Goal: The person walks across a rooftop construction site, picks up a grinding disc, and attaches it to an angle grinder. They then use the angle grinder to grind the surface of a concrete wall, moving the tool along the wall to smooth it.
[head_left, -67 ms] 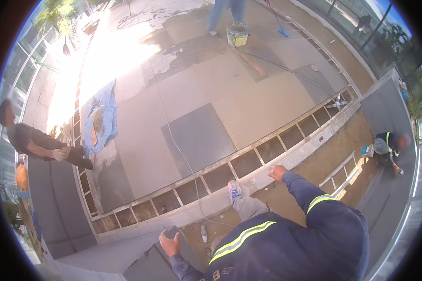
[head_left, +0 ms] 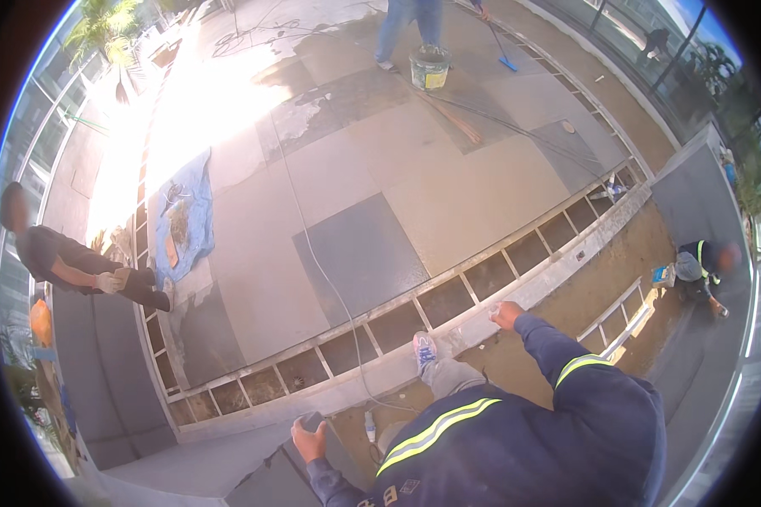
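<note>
My left hand [head_left: 309,436] grips a small dark grey block [head_left: 311,420] near the lower middle, just above a grey slab [head_left: 272,480]. My right hand [head_left: 506,314] is closed at the end of my raised sleeve, over the pale concrete edge [head_left: 539,286]; something small and pale seems to be in its fingers, too small to make out. My sneaker [head_left: 424,351] is on that edge, beside an open slatted channel [head_left: 444,302]. Below my foot, a white-and-grey connector [head_left: 370,426] on a cable lies on the brown ground.
Large paving tiles [head_left: 355,262] span the middle. A bucket [head_left: 429,72] stands near a co-worker's legs [head_left: 393,25]. Another person [head_left: 59,253] stands left by a blue tarp [head_left: 184,245]; one crouches right [head_left: 698,270] near a metal ladder-like frame [head_left: 610,317]. Grey ledges flank both sides.
The whole view has shifted very slightly. My right hand has moved a little to the right; otherwise both hands look much the same.
</note>
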The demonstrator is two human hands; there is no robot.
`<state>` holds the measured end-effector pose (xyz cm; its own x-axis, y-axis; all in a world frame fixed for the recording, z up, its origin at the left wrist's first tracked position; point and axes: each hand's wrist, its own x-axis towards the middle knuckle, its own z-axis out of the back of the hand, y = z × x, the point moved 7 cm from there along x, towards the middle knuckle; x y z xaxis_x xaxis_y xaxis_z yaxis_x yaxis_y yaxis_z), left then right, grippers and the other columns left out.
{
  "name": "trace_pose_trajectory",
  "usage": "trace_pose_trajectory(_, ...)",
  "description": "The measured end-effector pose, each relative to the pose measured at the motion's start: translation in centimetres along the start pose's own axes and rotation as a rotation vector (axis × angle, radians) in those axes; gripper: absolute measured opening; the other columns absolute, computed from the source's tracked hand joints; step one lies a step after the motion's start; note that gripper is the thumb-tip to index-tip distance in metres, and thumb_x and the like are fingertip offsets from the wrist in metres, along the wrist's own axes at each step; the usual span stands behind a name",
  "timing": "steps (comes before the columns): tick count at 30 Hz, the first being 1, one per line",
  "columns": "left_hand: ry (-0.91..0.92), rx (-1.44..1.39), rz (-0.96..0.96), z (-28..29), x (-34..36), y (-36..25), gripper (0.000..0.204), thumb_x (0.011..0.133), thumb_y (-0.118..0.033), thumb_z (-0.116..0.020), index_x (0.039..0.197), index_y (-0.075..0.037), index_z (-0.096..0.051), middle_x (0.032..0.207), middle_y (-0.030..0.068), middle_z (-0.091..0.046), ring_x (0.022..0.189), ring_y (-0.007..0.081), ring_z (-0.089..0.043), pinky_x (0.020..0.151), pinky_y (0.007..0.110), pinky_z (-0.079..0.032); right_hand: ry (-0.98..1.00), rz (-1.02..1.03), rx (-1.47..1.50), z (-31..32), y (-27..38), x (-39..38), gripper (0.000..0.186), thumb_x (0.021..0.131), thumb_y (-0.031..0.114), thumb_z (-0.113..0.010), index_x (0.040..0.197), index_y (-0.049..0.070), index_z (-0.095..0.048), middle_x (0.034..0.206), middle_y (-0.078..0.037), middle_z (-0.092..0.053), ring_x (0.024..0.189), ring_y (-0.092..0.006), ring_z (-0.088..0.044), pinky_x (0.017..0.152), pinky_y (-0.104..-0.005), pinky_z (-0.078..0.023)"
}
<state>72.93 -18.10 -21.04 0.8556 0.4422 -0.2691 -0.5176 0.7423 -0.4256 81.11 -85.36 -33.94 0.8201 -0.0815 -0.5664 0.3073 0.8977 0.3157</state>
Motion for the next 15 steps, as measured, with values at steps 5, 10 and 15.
trace_pose_trajectory(5, 0.126, 0.04, 0.236, -4.5, 2.7, 4.6, 0.063, 0.064, -0.03, -0.093, 0.113, 0.001, -0.067, 0.11, 0.0198, -0.074, 0.101, 0.0353, -0.071, 0.09, 0.043, -0.056, 0.017, -0.036, -0.024, 2.9, -2.0, 3.5, 0.048, 0.091, 0.044, -0.065, 0.116, 0.004, -0.072, 0.123, -0.02, -0.069, 0.116, -0.0379, -0.065, 0.101, -0.0459, -0.05)
trace_pose_trajectory(10, 0.406, 0.21, 0.33, -10.6, 4.5, 5.3, 0.053, 0.075, -0.042, -0.085, 0.106, -0.001, -0.073, 0.103, 0.0159, -0.076, 0.097, 0.0288, -0.073, 0.088, 0.042, -0.057, 0.068, 0.016, 0.079, 6.2, 5.3, 11.1, 0.049, 0.09, 0.045, -0.067, 0.119, 0.005, -0.072, 0.125, -0.02, -0.07, 0.119, -0.0375, -0.064, 0.103, -0.0459, -0.05)
trace_pose_trajectory(15, 0.542, 0.219, 0.331, -16.8, 16.6, 2.2, 0.052, 0.075, -0.041, -0.086, 0.11, -0.004, -0.074, 0.106, 0.0158, -0.075, 0.099, 0.0304, -0.072, 0.089, 0.043, -0.057, -0.05, 0.251, 0.014, 9.0, 16.7, 23.5, 0.049, 0.091, 0.043, -0.062, 0.122, 0.006, -0.07, 0.123, -0.022, -0.069, 0.117, -0.0422, -0.063, 0.101, -0.0503, -0.05)
